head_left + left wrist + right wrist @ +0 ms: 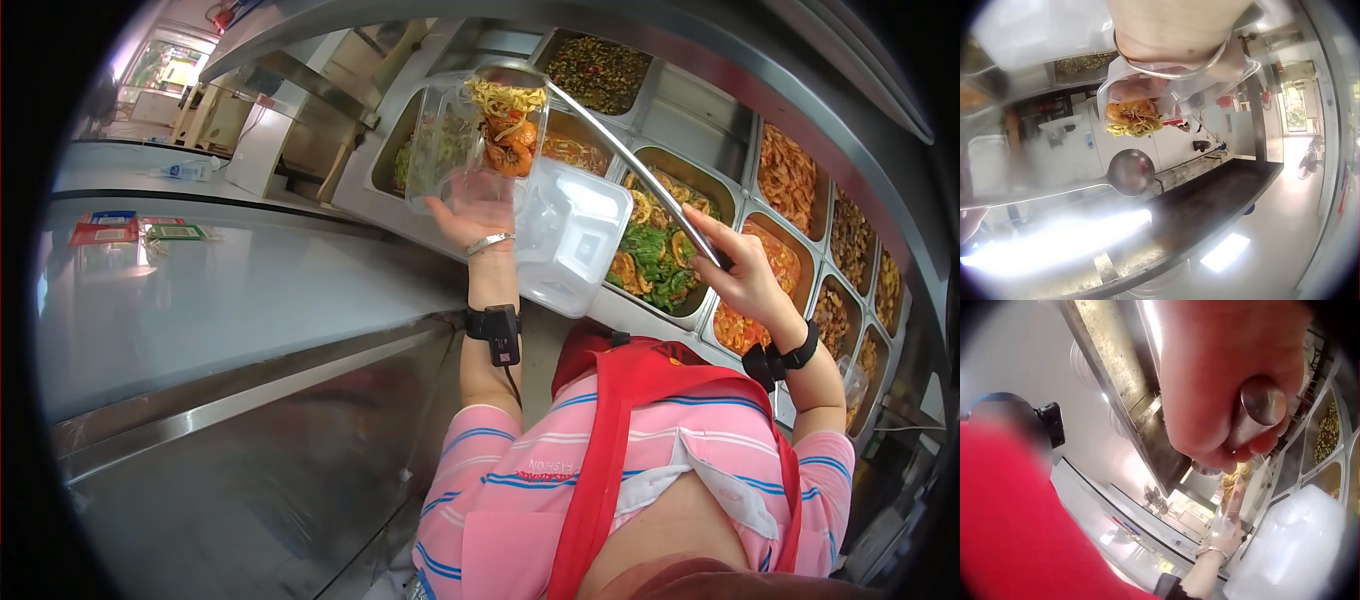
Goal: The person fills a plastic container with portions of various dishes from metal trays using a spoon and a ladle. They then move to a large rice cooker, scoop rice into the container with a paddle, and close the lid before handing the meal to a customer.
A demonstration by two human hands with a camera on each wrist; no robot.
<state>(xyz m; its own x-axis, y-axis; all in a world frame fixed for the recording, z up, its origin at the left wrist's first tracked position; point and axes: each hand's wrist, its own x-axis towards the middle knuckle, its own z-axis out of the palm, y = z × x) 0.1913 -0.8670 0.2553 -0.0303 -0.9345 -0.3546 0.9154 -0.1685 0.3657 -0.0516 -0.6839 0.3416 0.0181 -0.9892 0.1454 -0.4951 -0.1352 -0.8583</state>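
My left hand (478,212) supports a clear plastic food container (432,150) from beneath, its thumb out to the side and its fingers partly seen through the plastic. Yellow strands (505,98) and glossy orange pieces of food (510,150) lie in that container. In my right hand (745,270) is the long metal handle of a ladle (640,170). The round ladle bowl (1132,172) is beside the container's far end, and its inside is mostly hidden in the head view. Fingers curl around the handle's end in the right wrist view.
A translucent white plastic box (570,240) is beside my left wrist, over the edge of the food counter. Metal trays of cooked food, one with green leaves (655,255), fill the counter. Small coloured packets (105,228) lie on the grey worktop (250,300). A curved metal frame (700,40) arches above.
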